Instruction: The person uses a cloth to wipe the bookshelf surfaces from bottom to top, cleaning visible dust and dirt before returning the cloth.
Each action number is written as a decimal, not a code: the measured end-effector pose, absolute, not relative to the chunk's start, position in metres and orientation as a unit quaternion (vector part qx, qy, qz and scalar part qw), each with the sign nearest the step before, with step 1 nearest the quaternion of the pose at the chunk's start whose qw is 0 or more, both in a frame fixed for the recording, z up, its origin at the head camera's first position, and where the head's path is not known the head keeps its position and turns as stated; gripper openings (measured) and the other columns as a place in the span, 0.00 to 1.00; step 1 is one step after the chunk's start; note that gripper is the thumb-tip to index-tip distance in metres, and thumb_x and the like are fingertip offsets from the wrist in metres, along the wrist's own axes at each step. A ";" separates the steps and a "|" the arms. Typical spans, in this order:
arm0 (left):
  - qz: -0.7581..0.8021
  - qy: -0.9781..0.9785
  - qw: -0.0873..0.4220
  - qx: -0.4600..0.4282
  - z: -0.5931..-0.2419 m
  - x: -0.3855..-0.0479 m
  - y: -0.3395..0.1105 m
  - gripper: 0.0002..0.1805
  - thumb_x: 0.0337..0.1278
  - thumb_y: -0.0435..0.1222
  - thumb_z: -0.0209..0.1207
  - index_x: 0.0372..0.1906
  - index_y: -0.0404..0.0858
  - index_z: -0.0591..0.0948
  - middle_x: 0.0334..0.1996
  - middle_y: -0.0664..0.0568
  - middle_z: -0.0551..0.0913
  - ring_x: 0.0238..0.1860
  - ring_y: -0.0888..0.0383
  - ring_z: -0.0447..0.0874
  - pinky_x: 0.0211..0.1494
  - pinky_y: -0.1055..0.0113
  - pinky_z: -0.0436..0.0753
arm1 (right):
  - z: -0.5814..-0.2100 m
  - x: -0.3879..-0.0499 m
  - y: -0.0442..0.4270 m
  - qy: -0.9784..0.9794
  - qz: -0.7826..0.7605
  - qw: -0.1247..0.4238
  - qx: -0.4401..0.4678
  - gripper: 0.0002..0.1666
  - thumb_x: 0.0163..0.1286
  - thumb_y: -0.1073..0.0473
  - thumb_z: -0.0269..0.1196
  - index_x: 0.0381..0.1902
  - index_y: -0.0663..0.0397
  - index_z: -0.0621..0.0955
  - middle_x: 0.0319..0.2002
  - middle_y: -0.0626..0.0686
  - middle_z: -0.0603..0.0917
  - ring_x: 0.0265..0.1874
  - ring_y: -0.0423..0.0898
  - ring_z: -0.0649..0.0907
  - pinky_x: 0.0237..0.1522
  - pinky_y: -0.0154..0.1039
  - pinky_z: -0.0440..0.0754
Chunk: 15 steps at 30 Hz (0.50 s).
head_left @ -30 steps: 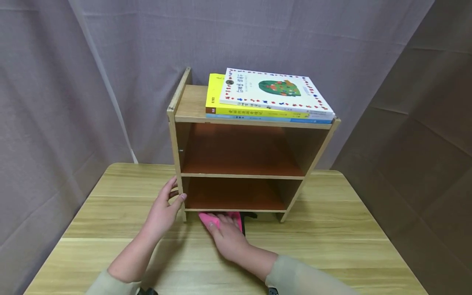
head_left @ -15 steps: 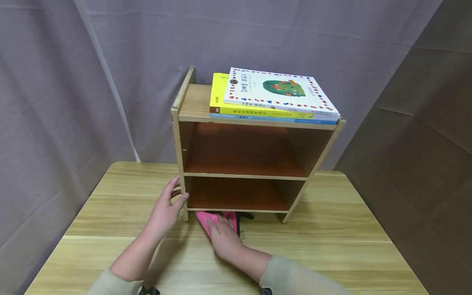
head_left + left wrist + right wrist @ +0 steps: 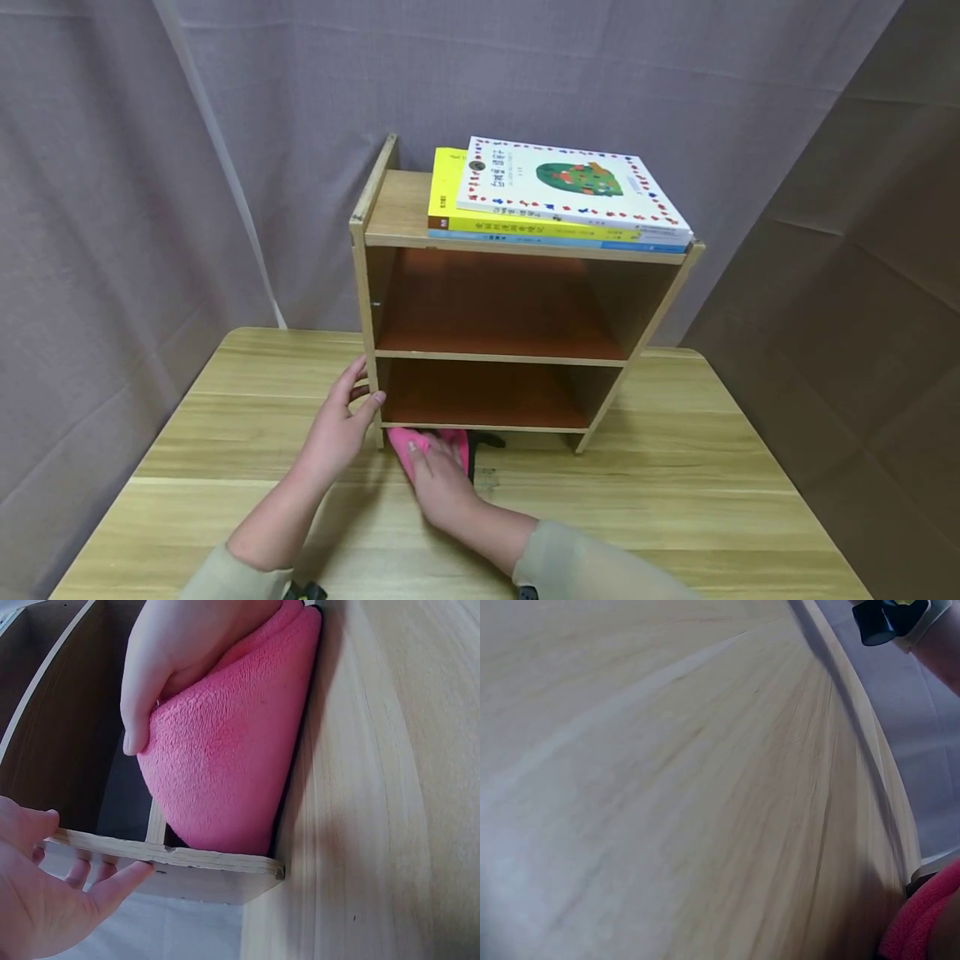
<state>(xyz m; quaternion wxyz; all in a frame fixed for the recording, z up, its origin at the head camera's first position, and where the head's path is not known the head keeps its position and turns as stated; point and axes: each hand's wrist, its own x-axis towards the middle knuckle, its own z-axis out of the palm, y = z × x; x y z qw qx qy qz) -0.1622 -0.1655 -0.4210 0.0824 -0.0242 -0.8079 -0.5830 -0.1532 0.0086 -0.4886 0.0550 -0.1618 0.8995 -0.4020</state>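
A wooden shelf unit (image 3: 500,357) stands on the table. My left hand (image 3: 340,421) grips its left side panel near the bottom, thumb on the front edge; in the left wrist view this hand (image 3: 60,889) has its fingers along the panel's outer face. My right hand (image 3: 442,483) holds a pink cloth (image 3: 401,440) with a dark edge at the gap under the lowest shelf, by the left panel. The fuzzy cloth (image 3: 225,750) lies folded under the right hand (image 3: 184,645) in the left wrist view. Its far part is hidden beneath the shelf.
Several books (image 3: 570,183) lie stacked on top of the shelf unit, a white one uppermost. The wooden table (image 3: 660,500) extends in front and to both sides. Grey curtains (image 3: 300,83) hang behind and at the left, a darker one at the right.
My right hand has moved left with the pink cloth, close to the left side panel. The left hand keeps its place on the panel. The view has shifted slightly.
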 end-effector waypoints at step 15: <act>-0.583 -0.807 0.084 -0.026 -0.422 -0.162 -0.165 0.33 0.73 0.35 0.54 0.77 0.47 0.57 0.68 0.42 0.65 0.66 0.41 0.68 0.64 0.47 0.74 | -0.491 -0.155 0.000 0.921 -0.305 0.060 -0.237 0.37 0.78 0.32 0.25 0.77 0.34 0.60 0.75 0.53 0.61 0.74 0.60 0.56 0.72 0.66 0.40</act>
